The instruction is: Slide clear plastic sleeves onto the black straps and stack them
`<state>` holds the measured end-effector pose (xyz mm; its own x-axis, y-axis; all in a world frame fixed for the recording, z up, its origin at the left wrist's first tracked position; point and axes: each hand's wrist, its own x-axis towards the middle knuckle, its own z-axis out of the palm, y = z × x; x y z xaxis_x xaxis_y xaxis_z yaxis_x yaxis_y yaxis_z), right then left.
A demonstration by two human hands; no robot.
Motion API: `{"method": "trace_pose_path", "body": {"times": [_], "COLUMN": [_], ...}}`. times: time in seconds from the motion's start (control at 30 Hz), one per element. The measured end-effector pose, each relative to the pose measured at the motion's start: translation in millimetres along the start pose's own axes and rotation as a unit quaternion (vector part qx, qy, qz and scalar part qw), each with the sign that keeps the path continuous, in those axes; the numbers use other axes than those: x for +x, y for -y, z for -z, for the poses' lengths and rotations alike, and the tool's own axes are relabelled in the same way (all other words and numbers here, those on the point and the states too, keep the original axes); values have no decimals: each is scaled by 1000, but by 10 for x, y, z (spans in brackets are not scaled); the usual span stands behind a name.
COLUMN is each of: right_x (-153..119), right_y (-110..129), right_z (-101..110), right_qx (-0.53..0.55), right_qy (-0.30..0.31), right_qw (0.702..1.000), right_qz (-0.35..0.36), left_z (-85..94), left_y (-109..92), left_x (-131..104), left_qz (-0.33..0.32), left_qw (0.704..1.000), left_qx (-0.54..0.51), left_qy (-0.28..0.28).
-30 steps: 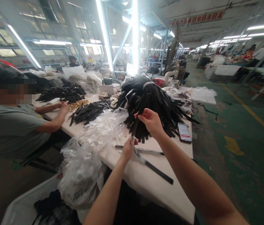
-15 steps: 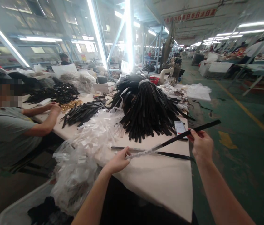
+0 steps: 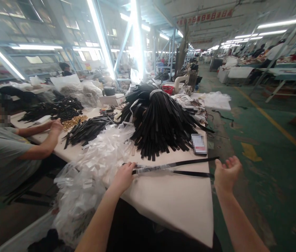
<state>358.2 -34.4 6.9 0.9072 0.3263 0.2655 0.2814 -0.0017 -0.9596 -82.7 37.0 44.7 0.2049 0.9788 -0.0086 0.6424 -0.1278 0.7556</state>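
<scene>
My left hand [image 3: 124, 177] is closed on the left end of a black strap [image 3: 194, 161] whose left part is wrapped in clear plastic. The strap lies low over the table, and its right tip reaches my right hand [image 3: 226, 173]. That hand is open beyond the table's right edge, its fingers apart and curled upward. A second black strap [image 3: 191, 173] lies on the pale table [image 3: 179, 203], just below the first; its left part is hidden. Behind them spreads a large tied bundle of black straps [image 3: 161, 122].
A phone [image 3: 199, 144] lies by the table's right edge. Crumpled clear plastic [image 3: 106, 147] covers the table's left front and hangs over it. At the left, a person [image 3: 3, 150] works beside a pile of black strips [image 3: 89, 129] and gold pieces [image 3: 73, 121].
The strap has been lowered from its slant toward the table. My right hand has opened and let go of it. My left hand has moved slightly left with its end.
</scene>
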Motion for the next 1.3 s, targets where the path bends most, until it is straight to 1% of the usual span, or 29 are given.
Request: {"method": "trace_pose_path", "body": {"times": [0.03, 0.07, 0.1, 0.13, 0.2, 0.27, 0.3, 0.37, 0.43, 0.47, 0.53, 0.57, 0.6, 0.67, 0.73, 0.77, 0.83, 0.9, 1.0, 1.03, 1.1, 1.17, 1.23, 1.3], "right_x": [-62, -151, -267, -409, -760, -1165, -1368, -1730, -1986, -2064, -2123, -2112, -2080, -1977, -1834, -1747, -1529, -1251, -798, -670, -489, -416, -423, -464], "right_y": [65, 139, 222, 311, 502, 691, 778, 921, 1020, 1054, 1103, 1121, 1138, 1168, 1179, 1167, 1086, 908, 496, 347, 90, -70, -105, -30], "right_z": [2, -13, -49, -107, -282, -512, -636, -879, -1090, -1177, -1306, -1347, -1374, -1385, -1339, -1294, -1157, -961, -617, -510, -338, -253, -288, -459], "right_qx": [-31, -56, -73, -84, -97, -96, -96, -104, -147, -175, -216, -227, -231, -234, -240, -242, -246, -264, -325, -326, -298, -252, -211, -182], "right_qy": [61, 137, 217, 294, 417, 524, 557, 596, 597, 594, 589, 587, 586, 580, 572, 568, 566, 568, 563, 565, 565, 555, 531, 496], "right_qw": [997, 986, 966, 940, 877, 799, 765, 702, 662, 644, 618, 611, 609, 615, 624, 630, 644, 656, 673, 680, 701, 731, 773, 819], "right_qz": [43, 83, 119, 152, 218, 280, 310, 376, 428, 449, 473, 480, 482, 480, 475, 470, 452, 420, 352, 336, 318, 306, 277, 224], "left_z": [39, 72, 94, 104, 85, 34, 5, -42, -54, -42, 18, 65, 117, 221, 288, 297, 263, 167, -40, -110, -233, -323, -385, -429], "left_y": [67, 132, 188, 233, 280, 281, 270, 245, 232, 234, 254, 269, 286, 318, 340, 346, 347, 338, 311, 298, 271, 254, 261, 293], "left_x": [-26, -50, -70, -84, -89, -71, -59, -43, -47, -58, -87, -99, -104, -86, -24, 18, 106, 171, 203, 201, 194, 186, 176, 157], "left_qz": [-5, -9, -12, -17, -37, -69, -87, -124, -167, -188, -229, -244, -255, -259, -242, -227, -198, -192, -223, -230, -227, -215, -197, -165], "left_qw": [998, 991, 983, 975, 966, 964, 964, 964, 963, 961, 953, 948, 943, 936, 937, 939, 946, 948, 940, 937, 936, 937, 937, 936], "left_qx": [68, 132, 184, 220, 253, 254, 250, 234, 212, 202, 191, 190, 192, 194, 197, 201, 216, 235, 257, 262, 268, 274, 287, 305], "left_qy": [2, 8, 17, 25, 35, 35, 34, 29, 11, -5, -48, -71, -96, -137, -159, -159, -136, -92, -11, 8, 25, 16, -14, -61]}}
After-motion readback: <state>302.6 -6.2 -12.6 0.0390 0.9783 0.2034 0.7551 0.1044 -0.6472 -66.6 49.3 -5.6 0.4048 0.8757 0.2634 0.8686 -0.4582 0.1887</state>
